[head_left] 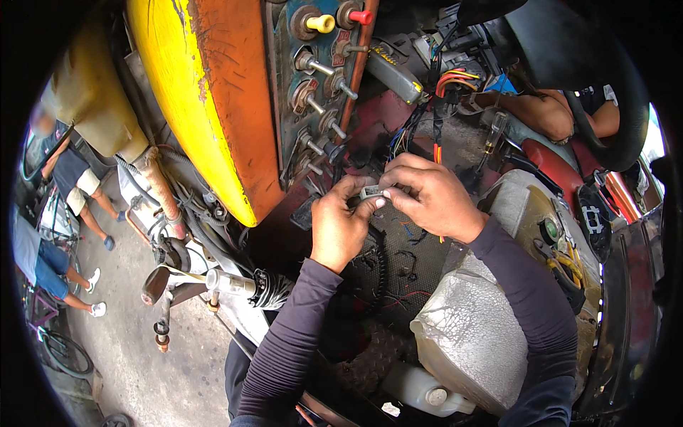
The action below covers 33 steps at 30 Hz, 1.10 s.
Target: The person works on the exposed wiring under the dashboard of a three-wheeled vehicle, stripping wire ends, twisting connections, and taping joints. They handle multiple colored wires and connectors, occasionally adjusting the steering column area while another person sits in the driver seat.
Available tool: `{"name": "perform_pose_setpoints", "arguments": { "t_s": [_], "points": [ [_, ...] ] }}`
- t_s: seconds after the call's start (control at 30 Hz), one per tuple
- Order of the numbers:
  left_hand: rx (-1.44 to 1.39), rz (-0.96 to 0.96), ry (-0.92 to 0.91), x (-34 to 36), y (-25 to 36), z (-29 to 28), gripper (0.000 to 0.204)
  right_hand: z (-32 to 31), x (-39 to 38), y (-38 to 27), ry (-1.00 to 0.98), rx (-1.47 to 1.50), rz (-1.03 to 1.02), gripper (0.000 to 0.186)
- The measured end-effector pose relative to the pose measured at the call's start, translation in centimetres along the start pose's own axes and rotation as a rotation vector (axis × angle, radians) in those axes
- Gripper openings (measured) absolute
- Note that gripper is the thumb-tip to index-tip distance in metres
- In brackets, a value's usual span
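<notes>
My left hand [338,224] and my right hand [434,199] meet at the center, both pinching a small pale connector or block [372,191] with fingertips; its details are partly covered. Just above them runs a bundle of loose wires [437,142] with red, orange, yellow and dark strands. To the upper left of my hands stands a worn control panel [302,67] with several toggle levers and knobs, edged by an orange and yellow metal housing [228,121]. Below my hands, cut wire bits and a coiled black cable [380,277] lie on the textured dark floor plate.
A cracked padded seat [473,320] is at right, with a plastic jug [423,391] below it. Another person's bare arm [533,114] reaches in at upper right. Two people [78,171] stand at far left near bicycles. Pipes, hoses and a metal fitting [228,281] line the left side.
</notes>
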<state>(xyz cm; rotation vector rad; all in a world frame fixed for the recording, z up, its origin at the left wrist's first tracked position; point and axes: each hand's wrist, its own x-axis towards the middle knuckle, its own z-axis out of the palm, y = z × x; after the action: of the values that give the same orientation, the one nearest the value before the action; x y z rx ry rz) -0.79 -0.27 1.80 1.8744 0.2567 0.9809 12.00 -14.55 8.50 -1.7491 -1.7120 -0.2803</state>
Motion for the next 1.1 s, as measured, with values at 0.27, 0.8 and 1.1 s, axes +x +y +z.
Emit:
{"name": "perform_pose_setpoints", "arguments": {
  "t_s": [0.27, 0.8, 1.1],
  "points": [
    [0.042, 0.042, 0.032, -0.2, 0.6, 0.0, 0.027, 0.3, -0.1, 0.1, -0.004, 0.029, -0.008, 0.018],
    [0.03, 0.023, 0.029, -0.4, 0.4, 0.0, 0.026, 0.6, 0.0, -0.2, 0.007, 0.11, 0.036, 0.014],
    [0.011, -0.011, -0.097, -0.3, 0.0, -0.4, 0.028, -3.6, 0.3, 0.9, -0.172, 0.566, 0.343, 0.015]
  ]
}}
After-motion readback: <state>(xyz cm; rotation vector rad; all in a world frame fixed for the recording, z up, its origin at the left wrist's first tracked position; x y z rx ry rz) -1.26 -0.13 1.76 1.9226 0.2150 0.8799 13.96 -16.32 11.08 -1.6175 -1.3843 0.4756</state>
